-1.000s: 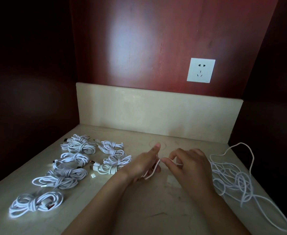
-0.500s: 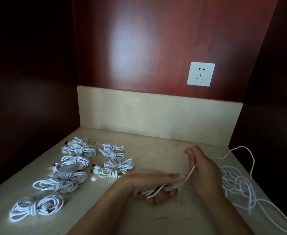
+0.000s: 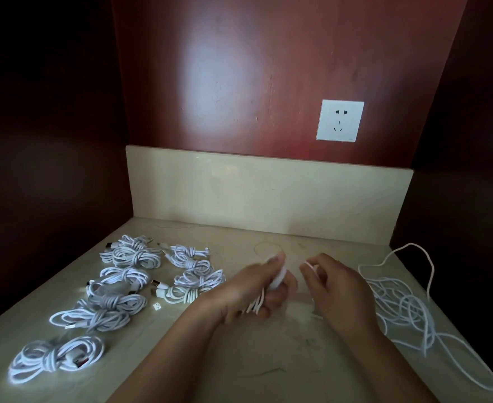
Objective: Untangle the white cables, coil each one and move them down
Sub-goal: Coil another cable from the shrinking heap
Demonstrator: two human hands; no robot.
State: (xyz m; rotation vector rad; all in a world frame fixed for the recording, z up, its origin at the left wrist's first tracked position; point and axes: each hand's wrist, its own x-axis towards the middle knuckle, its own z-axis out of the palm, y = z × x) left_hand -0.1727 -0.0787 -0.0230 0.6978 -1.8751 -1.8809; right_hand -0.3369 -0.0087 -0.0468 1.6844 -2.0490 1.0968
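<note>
L hand (image 3: 251, 289) grips cable (image 3: 259, 303) loops, R hand (image 3: 338, 289) pinches it alongside

Motion blurs the left hand (image 3: 251, 289) and right hand (image 3: 335, 289), the cable (image 3: 258, 302) is mostly hidden inside the left fingers (image 3: 280, 295), and the forearms (image 3: 163, 359) are cut off at the bottom edge.

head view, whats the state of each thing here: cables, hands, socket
cable in hand, partly looped, held between both hands
left hand, grips the loops
right hand, pinches a strand, blurred
coiled bundles, wound and tied, lying in rows on the left
loose cables, tangled heap on the right, uncoiled
wall socket, nothing plugged in
</note>
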